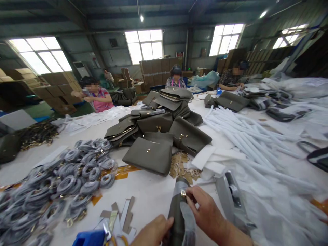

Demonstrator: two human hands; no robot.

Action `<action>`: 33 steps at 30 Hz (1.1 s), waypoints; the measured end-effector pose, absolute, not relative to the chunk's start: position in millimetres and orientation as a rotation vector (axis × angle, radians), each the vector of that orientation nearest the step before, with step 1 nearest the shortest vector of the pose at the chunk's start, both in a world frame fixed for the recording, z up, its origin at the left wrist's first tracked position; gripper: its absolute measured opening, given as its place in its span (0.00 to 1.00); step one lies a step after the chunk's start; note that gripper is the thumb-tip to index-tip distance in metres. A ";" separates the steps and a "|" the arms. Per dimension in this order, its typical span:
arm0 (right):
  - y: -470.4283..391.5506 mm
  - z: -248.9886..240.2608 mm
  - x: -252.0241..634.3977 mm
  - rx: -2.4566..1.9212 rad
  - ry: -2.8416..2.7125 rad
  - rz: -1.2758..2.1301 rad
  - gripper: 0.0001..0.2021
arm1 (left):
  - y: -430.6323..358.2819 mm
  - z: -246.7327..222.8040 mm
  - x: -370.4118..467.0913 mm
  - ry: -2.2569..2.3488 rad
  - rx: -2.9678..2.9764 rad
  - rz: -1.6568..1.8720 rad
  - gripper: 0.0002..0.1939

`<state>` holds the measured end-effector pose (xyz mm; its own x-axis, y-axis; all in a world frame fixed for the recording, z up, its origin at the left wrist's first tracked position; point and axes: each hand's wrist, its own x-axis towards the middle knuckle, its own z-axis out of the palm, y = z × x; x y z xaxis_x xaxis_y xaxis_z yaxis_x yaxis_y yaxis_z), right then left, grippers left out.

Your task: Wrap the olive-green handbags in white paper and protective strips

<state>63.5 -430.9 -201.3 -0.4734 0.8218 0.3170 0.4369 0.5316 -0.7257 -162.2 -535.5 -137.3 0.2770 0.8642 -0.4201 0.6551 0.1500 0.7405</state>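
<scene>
An olive-grey bag [175, 206], seen narrow side up, stands at the bottom centre of the head view, with clear plastic film along its right side. My left hand [156, 229] is closed on its near left side, the thumb on top. At the bag's upper right, the fingers of my right hand [206, 208] pinch beside a gold metal clasp [183, 193]. Just beyond lies a heap of similar olive bags with gold clasps, the nearest one [148, 154] flat with its front up.
Wrapped grey straps [69, 184] cover the left of the table. Scissors [109, 232] and a blue object [89, 238] lie at the front left. White foam strips [241, 136] and a grey tape dispenser [229, 194] are on the right. Three people sit across the table.
</scene>
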 end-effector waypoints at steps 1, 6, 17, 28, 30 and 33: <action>-429.2 -202.4 63.3 -1.003 -2.140 0.712 0.07 | -525.8 -126.6 -166.8 1.408 1.524 0.274 0.20; -423.7 -200.0 59.3 -0.970 -2.250 0.628 0.07 | -474.7 -122.7 -161.6 1.520 1.530 0.435 0.09; -417.5 -189.5 44.8 -0.934 -2.358 0.633 0.10 | -453.8 -148.7 -154.5 1.630 1.744 0.509 0.11; -417.4 -190.4 32.9 -0.978 -2.424 0.378 0.15 | -456.3 -166.8 -137.6 1.835 2.204 0.146 0.18; -417.9 -191.8 31.8 -1.012 -2.396 0.382 0.14 | -458.5 -173.2 -136.8 1.873 2.314 0.264 0.16; -419.1 -193.6 31.4 -1.050 -2.357 0.412 0.12 | -460.6 -178.5 -137.5 1.855 2.372 0.482 0.13</action>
